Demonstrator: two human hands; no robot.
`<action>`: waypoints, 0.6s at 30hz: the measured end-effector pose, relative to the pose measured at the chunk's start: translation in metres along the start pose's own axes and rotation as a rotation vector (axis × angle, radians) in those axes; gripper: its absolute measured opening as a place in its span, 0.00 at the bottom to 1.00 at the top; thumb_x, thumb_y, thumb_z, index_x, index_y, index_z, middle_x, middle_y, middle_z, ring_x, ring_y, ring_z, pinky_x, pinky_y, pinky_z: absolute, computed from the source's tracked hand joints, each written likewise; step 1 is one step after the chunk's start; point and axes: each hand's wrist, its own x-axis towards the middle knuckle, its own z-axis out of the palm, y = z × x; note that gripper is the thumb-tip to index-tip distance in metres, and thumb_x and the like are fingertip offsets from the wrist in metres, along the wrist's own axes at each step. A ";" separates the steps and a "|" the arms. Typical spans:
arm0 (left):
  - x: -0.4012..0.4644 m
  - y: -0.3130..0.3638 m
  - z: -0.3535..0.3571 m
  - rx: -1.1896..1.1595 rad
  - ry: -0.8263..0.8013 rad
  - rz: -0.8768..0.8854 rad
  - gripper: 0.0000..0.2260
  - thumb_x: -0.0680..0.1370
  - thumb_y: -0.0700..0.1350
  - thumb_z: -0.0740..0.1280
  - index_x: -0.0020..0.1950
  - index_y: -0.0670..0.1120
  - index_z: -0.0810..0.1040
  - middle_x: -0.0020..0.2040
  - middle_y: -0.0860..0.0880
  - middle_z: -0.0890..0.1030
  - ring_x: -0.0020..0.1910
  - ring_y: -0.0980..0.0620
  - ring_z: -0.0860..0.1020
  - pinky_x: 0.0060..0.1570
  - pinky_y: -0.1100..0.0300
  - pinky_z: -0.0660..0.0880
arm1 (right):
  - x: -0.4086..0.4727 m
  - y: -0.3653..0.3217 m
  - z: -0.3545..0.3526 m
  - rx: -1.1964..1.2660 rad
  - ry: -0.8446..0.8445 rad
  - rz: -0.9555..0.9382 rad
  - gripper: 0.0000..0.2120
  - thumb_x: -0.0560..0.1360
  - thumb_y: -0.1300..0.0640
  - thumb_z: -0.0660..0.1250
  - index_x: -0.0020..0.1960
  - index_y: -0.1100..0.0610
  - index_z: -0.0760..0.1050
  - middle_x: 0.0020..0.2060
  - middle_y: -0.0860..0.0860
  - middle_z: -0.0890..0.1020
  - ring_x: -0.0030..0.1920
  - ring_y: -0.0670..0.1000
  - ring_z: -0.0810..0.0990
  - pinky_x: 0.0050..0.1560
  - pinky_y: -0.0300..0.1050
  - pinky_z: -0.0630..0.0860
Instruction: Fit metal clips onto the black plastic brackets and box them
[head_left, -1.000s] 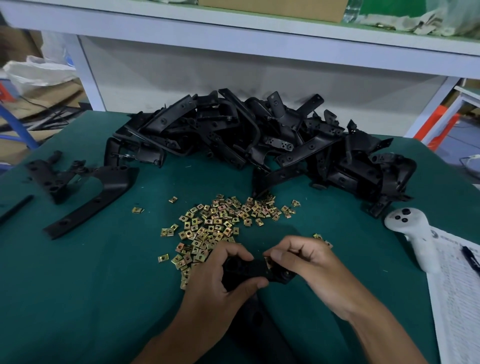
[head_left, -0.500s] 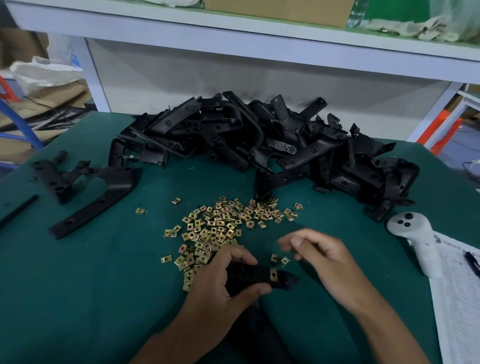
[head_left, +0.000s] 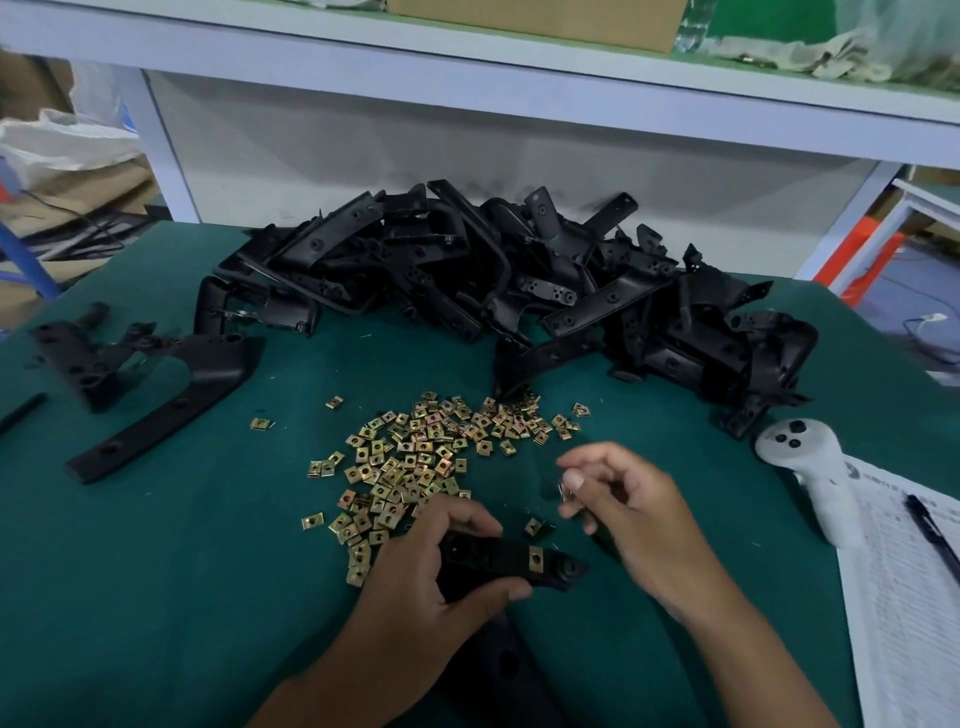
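Observation:
My left hand (head_left: 431, 587) grips a black plastic bracket (head_left: 511, 564) low in the middle of the green table. One brass metal clip (head_left: 536, 559) sits fitted on the bracket near its right end. My right hand (head_left: 631, 512) hovers just right of and above the bracket, pinching a small metal clip (head_left: 563, 491) between thumb and fingertips. A loose heap of brass clips (head_left: 415, 457) lies on the cloth just beyond both hands. One single clip (head_left: 532, 526) lies between the hands.
A big pile of black brackets (head_left: 519, 291) fills the back of the green table (head_left: 156, 571). Two separate brackets (head_left: 156, 384) lie at the left. A white controller (head_left: 810, 473) and a printed sheet with a pen (head_left: 914, 571) sit at the right. A shelf runs overhead.
My right hand let go of the bracket's end, moved up and right, and now pinches a clip. A fitted clip now shows on the bracket. My left hand kept its grip.

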 end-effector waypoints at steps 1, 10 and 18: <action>0.000 0.000 0.000 -0.015 -0.010 -0.011 0.17 0.69 0.60 0.74 0.54 0.66 0.72 0.51 0.63 0.82 0.49 0.61 0.82 0.43 0.74 0.75 | -0.001 -0.004 0.001 0.170 -0.019 0.061 0.05 0.77 0.55 0.70 0.49 0.47 0.83 0.39 0.48 0.84 0.42 0.47 0.84 0.37 0.38 0.76; -0.002 0.000 -0.003 -0.224 -0.187 -0.158 0.16 0.74 0.54 0.70 0.59 0.62 0.71 0.54 0.55 0.80 0.46 0.56 0.82 0.44 0.60 0.80 | -0.002 -0.014 0.004 0.526 -0.115 0.199 0.09 0.69 0.58 0.74 0.49 0.53 0.85 0.43 0.51 0.85 0.45 0.47 0.83 0.37 0.37 0.75; 0.006 0.004 -0.002 -0.368 -0.133 -0.159 0.15 0.64 0.51 0.82 0.48 0.57 0.86 0.48 0.54 0.86 0.48 0.58 0.84 0.48 0.68 0.78 | -0.011 -0.026 0.010 0.345 -0.230 0.129 0.05 0.72 0.55 0.76 0.47 0.50 0.84 0.43 0.55 0.86 0.40 0.46 0.81 0.37 0.37 0.74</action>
